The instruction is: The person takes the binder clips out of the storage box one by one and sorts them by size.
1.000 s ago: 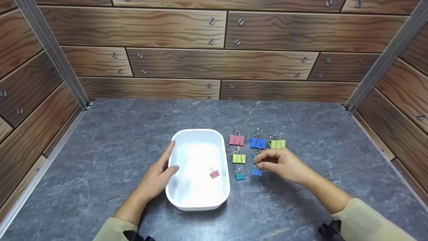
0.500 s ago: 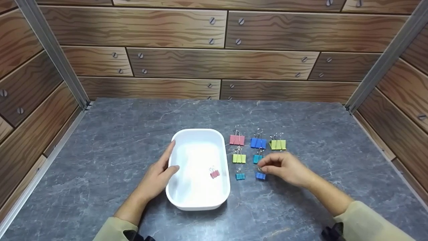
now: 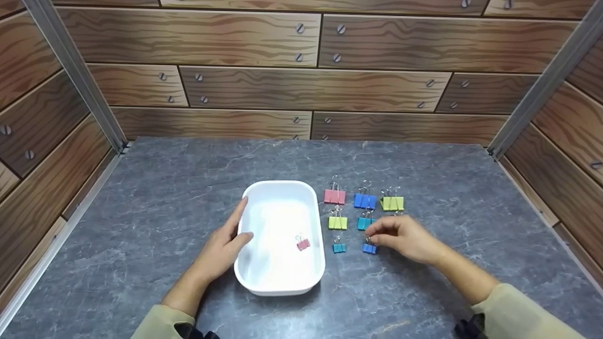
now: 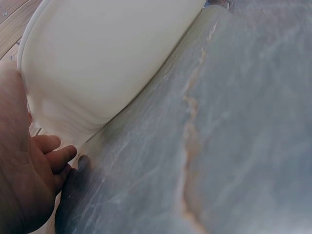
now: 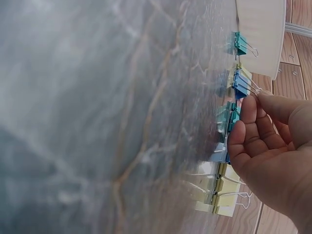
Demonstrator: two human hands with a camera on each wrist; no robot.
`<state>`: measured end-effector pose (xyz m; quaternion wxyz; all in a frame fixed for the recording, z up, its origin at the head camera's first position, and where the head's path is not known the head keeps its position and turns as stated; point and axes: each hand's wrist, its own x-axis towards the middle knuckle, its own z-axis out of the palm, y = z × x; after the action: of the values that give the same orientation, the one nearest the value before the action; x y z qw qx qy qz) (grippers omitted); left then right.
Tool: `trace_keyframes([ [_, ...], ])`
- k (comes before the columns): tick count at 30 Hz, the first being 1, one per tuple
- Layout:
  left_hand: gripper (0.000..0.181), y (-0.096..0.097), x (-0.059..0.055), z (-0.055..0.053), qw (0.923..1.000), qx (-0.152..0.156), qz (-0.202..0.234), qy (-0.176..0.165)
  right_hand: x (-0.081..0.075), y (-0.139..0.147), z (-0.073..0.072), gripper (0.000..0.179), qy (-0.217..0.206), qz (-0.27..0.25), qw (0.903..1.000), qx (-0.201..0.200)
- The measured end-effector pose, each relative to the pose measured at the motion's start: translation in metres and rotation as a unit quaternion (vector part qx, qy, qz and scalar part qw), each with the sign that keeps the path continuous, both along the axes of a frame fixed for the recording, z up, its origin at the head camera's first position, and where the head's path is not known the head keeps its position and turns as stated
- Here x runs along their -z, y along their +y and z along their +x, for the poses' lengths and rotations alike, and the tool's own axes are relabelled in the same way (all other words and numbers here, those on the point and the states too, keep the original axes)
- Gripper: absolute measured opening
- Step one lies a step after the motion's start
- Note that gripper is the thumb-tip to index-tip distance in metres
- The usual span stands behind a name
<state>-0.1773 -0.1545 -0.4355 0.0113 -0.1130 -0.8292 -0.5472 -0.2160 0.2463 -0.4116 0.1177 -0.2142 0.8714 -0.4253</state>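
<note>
In the head view, a white plastic tub (image 3: 320, 235) holds one small pink binder clip (image 3: 303, 244). My left hand (image 3: 221, 247) holds the tub's left side, thumb over the rim and fingers along the outer wall. My right hand (image 3: 407, 239) pinches the wire handle of a small blue binder clip (image 3: 369, 248), which appears to stand on the table. Thumb and index finger meet at that handle in the right wrist view. Left of it stands a small teal clip (image 3: 339, 248); behind it, a medium teal clip (image 3: 365, 223) is partly covered by my fingers.
Further back stand a large pink clip (image 3: 334, 197), a large blue clip (image 3: 365, 201) and a large yellow-green clip (image 3: 392, 203). A medium yellow-green clip (image 3: 338, 222) is beside the tub. Wire handles show behind my right hand. Wood-patterned walls (image 3: 264, 87) enclose the grey marbled table (image 3: 188, 162).
The small blue clip and my right fingertips have shifted slightly right and nearer, uncovering more of the medium teal clip. My left hand and the tub have stayed in place.
</note>
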Motion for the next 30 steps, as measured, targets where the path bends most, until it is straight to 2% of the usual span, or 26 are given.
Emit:
trace_keyframes([
  [6, 0.068, -0.001, 0.004, -0.001, 0.9998, 0.01, 0.013, 0.007, -0.002, -0.001, 0.001, 0.016, -0.006, -0.006, 1.0, -0.002],
  [15, 0.069, -0.001, 0.003, -0.001, 1.0, 0.002, 0.005, 0.006, -0.002, 0.0, 0.0, 0.017, -0.012, -0.005, 0.9999, -0.008],
  [22, 0.069, -0.001, 0.002, 0.0, 1.0, 0.001, 0.0, 0.001, 0.021, 0.013, -0.014, 0.02, -0.011, 0.002, 0.9999, -0.004],
  [24, 0.069, -0.001, 0.006, -0.002, 1.0, -0.001, 0.001, 0.0, 0.024, 0.017, -0.017, 0.02, -0.008, 0.002, 1.0, -0.003],
  [30, 0.07, -0.006, 0.03, -0.015, 0.9999, -0.006, 0.003, 0.01, 0.015, 0.02, -0.017, 0.022, 0.02, 0.007, 0.9998, 0.008],
])
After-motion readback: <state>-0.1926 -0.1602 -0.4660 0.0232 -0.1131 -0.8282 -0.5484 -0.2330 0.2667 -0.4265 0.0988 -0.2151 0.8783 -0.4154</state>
